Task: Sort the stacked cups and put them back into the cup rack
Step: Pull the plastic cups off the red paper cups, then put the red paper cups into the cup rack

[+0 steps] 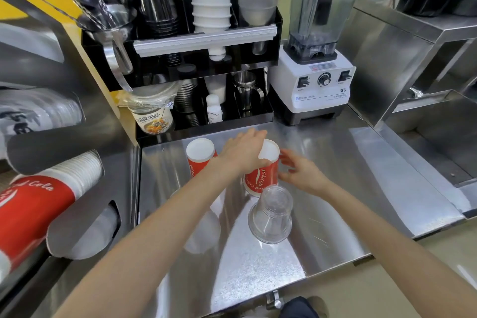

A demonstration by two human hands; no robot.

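Observation:
Two upside-down red cola paper cups stand on the steel counter. My left hand grips the white base of the nearer red cup from above. My right hand is beside that cup's right side with its fingers apart and holds nothing. The other red cup stands free to the left. An upside-down clear plastic cup sits just in front of the gripped cup. A pale translucent cup lies partly hidden under my left forearm. The cup rack at the left holds a stack of red cola cups.
A black shelf unit with cup stacks, jugs and bottles stands behind the cups. A white blender is at the back right. A steel sink basin lies to the right. The counter's front edge runs near me.

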